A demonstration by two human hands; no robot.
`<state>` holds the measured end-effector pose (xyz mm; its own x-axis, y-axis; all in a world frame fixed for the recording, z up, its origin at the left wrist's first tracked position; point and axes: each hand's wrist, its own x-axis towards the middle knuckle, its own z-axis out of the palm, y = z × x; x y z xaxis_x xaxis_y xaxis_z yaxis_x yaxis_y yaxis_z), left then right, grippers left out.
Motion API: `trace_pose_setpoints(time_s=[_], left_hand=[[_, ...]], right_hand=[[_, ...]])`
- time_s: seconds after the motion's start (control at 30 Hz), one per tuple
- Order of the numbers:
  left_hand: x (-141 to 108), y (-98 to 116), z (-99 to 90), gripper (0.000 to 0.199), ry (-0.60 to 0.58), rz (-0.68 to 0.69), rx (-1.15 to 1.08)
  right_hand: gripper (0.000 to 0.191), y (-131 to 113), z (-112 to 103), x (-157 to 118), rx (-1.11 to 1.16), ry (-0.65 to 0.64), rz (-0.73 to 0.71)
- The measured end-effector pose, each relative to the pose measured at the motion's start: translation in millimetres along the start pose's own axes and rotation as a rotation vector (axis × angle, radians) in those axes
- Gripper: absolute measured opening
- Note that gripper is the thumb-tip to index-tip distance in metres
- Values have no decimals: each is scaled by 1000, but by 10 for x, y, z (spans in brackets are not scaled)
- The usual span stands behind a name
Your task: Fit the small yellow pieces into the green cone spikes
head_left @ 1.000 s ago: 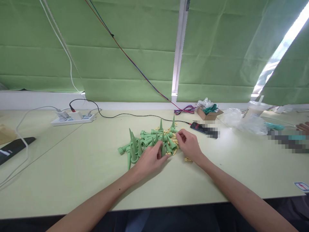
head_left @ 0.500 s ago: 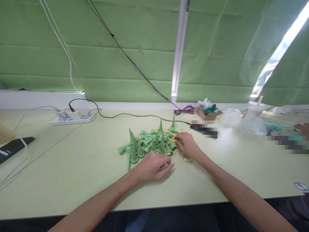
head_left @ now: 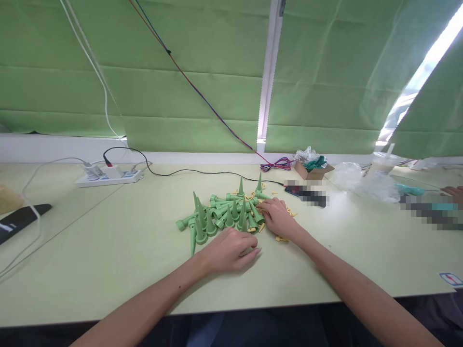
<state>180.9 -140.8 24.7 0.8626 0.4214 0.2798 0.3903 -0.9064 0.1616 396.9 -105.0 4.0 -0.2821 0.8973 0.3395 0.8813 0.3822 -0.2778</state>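
A pile of green plastic spikes (head_left: pixel 211 225), cone-shaped with wide collars, lies on the table, some upright and some on their sides. Small yellow plastic pieces (head_left: pixel 282 238) are scattered among them and along the right side. My left hand (head_left: pixel 231 249) rests on the table at the near edge of the pile, fingers loosely curled, thumb apart from the index finger, nothing seen between them. At the pile's right side is my right hand (head_left: pixel 278 218), its fingers bent together among the spikes and yellow pieces. Whatever its fingertips pinch, if anything, is hidden.
Behind the pile lies a phone (head_left: pixel 306 195) on a black cable. A small cardboard box (head_left: pixel 314 172), a lidded cup (head_left: pixel 378 166) and plastic bags stand back right. A power strip (head_left: pixel 110 179) is back left. Another person's hand (head_left: pixel 454 193) shows at far right.
My right hand has shifted slightly left and its fingers reach further over the pile, uncovering yellow pieces behind it. My left hand has stayed almost still.
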Motion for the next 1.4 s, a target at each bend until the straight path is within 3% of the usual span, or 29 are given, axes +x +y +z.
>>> trace_pose_setpoints(time_s=[0.33, 0.63, 1.07, 1.23, 1.4], left_hand=[[3, 11, -2, 26, 2, 25, 6], [7, 8, 6, 25, -3, 24, 4], [9, -1, 4, 27, -27, 13, 16], [7, -3, -2, 27, -1, 11, 12], [16, -4, -5, 30, 89, -11, 16]], right_hand=[[23, 15, 55, 38, -7, 14, 31], [25, 19, 61, 50, -20, -27, 51], [19, 12, 58, 36, 60, 29, 76], [19, -8, 13, 18, 139, 107, 97], [15, -79, -62, 1, 274, 315, 27]])
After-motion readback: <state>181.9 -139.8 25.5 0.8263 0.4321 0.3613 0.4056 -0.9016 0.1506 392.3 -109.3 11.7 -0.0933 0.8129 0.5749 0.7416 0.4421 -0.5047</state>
